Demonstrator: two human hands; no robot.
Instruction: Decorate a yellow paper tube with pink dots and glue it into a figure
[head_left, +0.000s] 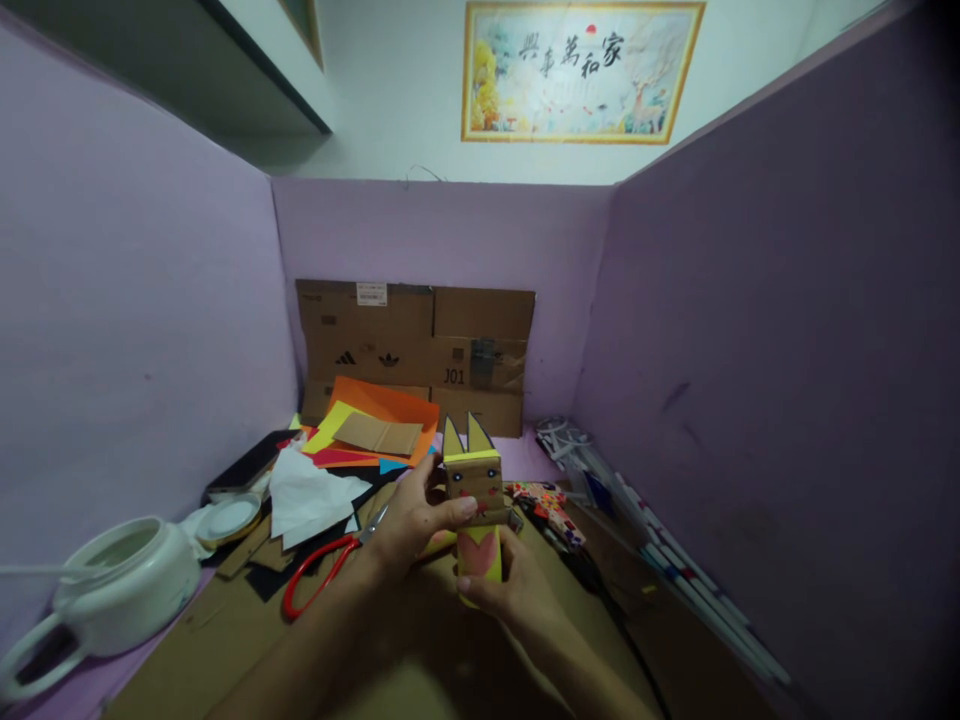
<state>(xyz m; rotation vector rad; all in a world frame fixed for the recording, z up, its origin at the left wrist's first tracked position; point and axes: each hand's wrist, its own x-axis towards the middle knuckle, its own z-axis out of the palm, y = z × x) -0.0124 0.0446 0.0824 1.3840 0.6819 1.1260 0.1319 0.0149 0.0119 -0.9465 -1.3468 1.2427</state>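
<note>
Between my hands stands a cardboard animal figure (474, 478), upright, with two pointed yellow ears, drawn eyes and a yellow lower body bearing a pink heart. My left hand (420, 515) grips its head from the left, thumb across the front below the face. Lower down, my right hand (510, 575) holds the yellow body from the right, thumb on its front. The fingers behind the figure are hidden. Beside my left forearm lie red-handled scissors (322, 570), their blades partly covered by my wrist. A patterned glue gun (551, 510) rests to the right of the figure.
At left are a white pot (127, 580), a round lidded container (229, 520) and crumpled white paper (311, 495). Coloured sheets (390, 400) lie before a flattened cardboard box (405, 350). Long white sticks (697, 590) line the right wall. A dark cable (634, 650) crosses the cardboard mat (405, 660).
</note>
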